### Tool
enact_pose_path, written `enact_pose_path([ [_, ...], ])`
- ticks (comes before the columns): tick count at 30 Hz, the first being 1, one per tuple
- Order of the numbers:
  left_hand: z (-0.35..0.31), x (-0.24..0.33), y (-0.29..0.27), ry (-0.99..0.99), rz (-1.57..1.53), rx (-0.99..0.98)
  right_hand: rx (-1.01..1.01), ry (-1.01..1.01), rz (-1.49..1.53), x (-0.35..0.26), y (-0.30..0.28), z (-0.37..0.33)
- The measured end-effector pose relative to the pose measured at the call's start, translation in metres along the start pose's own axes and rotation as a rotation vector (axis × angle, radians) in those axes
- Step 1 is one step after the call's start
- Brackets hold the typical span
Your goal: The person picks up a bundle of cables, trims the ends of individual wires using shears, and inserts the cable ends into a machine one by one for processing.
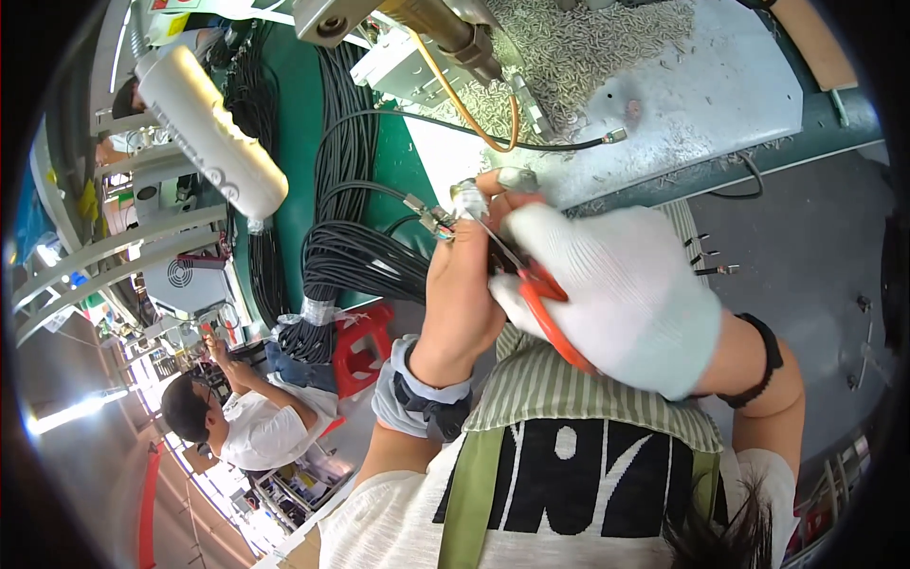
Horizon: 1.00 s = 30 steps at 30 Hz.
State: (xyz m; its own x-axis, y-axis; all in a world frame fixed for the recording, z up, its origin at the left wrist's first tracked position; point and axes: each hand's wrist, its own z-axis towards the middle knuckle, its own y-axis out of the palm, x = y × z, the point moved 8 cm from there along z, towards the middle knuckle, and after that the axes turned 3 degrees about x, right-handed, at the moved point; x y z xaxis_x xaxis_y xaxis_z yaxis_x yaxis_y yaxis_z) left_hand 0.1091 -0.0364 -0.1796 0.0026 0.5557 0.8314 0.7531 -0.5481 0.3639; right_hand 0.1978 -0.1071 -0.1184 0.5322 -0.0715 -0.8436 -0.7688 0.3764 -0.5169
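My left hand (460, 294) is closed around the end of a black cable, with silvery wrapping on its fingertips. Beside the thumb, metal connectors (431, 218) and thin coloured wires stick out. My right hand (621, 294) wears a white glove and grips red-handled scissors (555, 322). Their thin metal blades point at the left fingertips; exactly what lies between the blades is hidden by the fingers. Coiled black cables (365, 261) hang against the left wrist. Another black cable with a metal plug (611, 137) lies on the metal plate just beyond my hands.
A heap of small metal pins (588, 47) covers the far part of the pale plate (730, 85). A press machine (436, 33) stands over it, with an orange tube (474, 123). A white cylindrical lamp (213, 133) hangs at left. Beyond a red stool (360, 351), another person (256, 417) sits working.
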Motion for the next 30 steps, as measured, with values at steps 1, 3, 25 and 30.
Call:
enact_pose_path([
  [1,0.001,-0.002,-0.001,-0.004,0.030,0.038,0.059,-0.045,0.084,0.002,0.005,0.002],
  [3,0.003,-0.006,-0.002,-0.006,0.058,0.075,0.030,-0.011,0.093,0.013,0.009,0.005],
  [25,-0.021,0.000,0.028,0.214,0.491,-0.316,-0.156,0.694,1.086,0.059,0.001,-0.035],
  [30,-0.035,0.023,0.045,0.580,0.839,-0.275,0.572,-0.561,0.338,0.034,-0.042,-0.043],
])
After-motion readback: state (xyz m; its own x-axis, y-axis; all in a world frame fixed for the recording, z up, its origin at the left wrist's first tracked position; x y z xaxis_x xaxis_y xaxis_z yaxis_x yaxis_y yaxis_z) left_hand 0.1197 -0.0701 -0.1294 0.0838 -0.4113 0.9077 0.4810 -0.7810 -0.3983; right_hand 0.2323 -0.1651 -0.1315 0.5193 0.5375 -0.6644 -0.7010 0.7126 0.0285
